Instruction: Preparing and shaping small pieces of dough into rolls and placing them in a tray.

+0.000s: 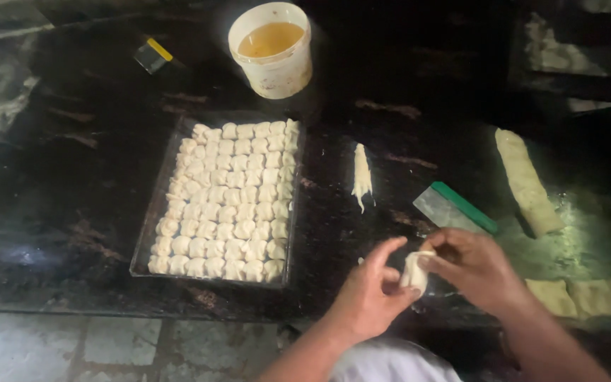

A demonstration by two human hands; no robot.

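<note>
**Both hands pinch one piece of dough**

The left hand (369, 290) and the right hand (472, 265) close together on a small pale dough piece (414, 272), thumbs and fingertips pressed to it from either side, above the near edge of the dark counter (72, 184). How much of the piece lies behind the fingers cannot be told, and the dim light blurs its shape.

Both forearms are cut off by the bottom of the picture. The far right of the counter sinks into shadow, and what lies there is hard to make out.

Just beyond the right hand lies a scraper (454, 209) with a green handle. A long dough strip (528, 182) lies farther right, and cut squares (588, 297) sit at the right edge. A thin dough scrap (361, 175) lies between the scraper and the tray (151, 219), which is filled with rows of shaped pieces (228, 201). A white bucket (277, 71) of yellow liquid stands behind the tray. Bare counter lies open between tray and hands.
</note>
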